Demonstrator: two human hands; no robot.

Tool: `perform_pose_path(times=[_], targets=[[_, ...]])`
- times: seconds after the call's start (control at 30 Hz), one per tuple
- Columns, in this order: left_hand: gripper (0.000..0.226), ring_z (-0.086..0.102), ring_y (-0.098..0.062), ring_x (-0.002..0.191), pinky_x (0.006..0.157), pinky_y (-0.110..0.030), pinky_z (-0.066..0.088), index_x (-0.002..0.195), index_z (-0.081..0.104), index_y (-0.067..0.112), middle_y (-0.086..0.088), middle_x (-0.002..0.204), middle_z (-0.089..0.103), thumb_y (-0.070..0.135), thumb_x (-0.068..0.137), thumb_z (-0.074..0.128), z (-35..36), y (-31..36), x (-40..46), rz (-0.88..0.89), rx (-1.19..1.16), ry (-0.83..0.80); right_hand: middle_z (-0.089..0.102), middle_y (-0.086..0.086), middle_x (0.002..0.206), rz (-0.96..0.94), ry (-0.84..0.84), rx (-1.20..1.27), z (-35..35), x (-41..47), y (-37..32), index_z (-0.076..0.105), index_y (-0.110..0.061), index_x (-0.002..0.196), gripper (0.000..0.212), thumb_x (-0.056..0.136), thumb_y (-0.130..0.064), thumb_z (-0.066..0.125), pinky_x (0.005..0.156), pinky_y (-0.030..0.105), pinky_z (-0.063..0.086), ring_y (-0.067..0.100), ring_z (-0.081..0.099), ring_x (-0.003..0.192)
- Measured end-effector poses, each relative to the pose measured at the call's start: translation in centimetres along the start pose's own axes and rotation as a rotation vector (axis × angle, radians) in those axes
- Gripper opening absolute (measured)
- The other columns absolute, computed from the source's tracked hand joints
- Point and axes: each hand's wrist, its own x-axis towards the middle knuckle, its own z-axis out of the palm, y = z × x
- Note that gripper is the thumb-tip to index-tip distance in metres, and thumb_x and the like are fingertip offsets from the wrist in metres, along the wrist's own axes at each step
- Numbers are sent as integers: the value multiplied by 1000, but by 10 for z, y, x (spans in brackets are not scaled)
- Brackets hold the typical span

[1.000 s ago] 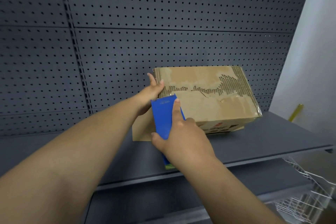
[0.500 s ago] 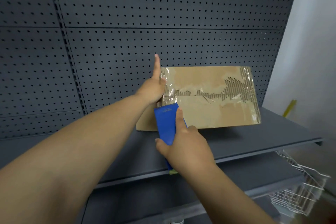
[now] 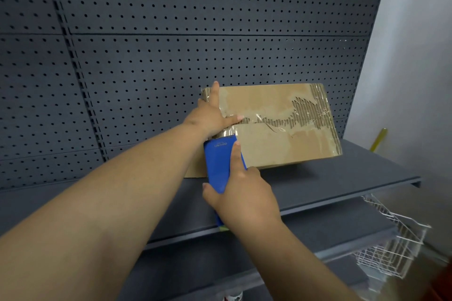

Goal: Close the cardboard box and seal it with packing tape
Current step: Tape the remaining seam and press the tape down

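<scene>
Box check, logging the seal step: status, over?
Left hand flat on cardboard box, pinning tape end. Right hand gripping blue tape dispenser at seam's left end. Nothing in the way.

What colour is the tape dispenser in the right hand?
Blue, seen in the head view: tape dispenser held by the right hand.

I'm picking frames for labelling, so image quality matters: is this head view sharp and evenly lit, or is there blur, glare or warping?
Head view: cardboard box, left hand and right hand on the blue tape dispenser are sharp; the wire basket at lower right is smeared; clear tape glints faintly on the box; lighting is soft and dim; wide-angle bending curves the shelf edges.
</scene>
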Motion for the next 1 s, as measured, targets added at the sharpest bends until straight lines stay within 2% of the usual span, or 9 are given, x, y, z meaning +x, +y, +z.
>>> perform_pose_path(times=[0.1, 0.37, 0.57, 0.8, 1.0], targets=[[106, 47, -36, 122, 96, -41, 42, 146, -16, 32, -20, 150, 24, 64, 76, 58, 2, 0, 0, -14, -15, 16, 44, 11, 115, 1, 5, -6, 3, -2, 2, -16, -29, 148, 91, 87, -53, 47, 64, 30, 35, 24, 40, 74], [102, 45, -36, 124, 97, -42, 40, 147, -13, 30, -19, 149, 28, 60, 80, 57, 6, 2, 1, -20, -26, 47, 43, 11, 118, 1, 16, 51, 4, -6, 6, -14, -31, 147, 90, 85, -51, 48, 67, 30, 34, 24, 38, 77], [101, 47, -36, 123, 96, -40, 40, 146, -14, 32, -20, 149, 30, 59, 80, 57, 7, 4, 3, -46, -20, 50, 44, 11, 116, 2, 7, 108, 0, -10, 8, -14, -32, 147, 90, 85, -50, 49, 68, 31, 34, 25, 38, 79], [99, 51, -34, 117, 82, -34, 39, 146, -15, 30, -20, 145, 36, 58, 82, 55, 5, 10, -2, -61, 7, 57, 44, 8, 106, -18, -4, 120, -7, -26, 16, -12, -30, 148, 91, 84, -50, 49, 68, 31, 37, 24, 42, 78], [97, 54, -34, 112, 86, -36, 43, 146, -18, 23, -18, 145, 38, 55, 87, 51, -4, 24, 2, -116, 46, 5, 47, 9, 108, -63, 5, 124, -37, -33, 18, -10, -29, 148, 92, 83, -52, 50, 71, 31, 38, 22, 42, 85]])
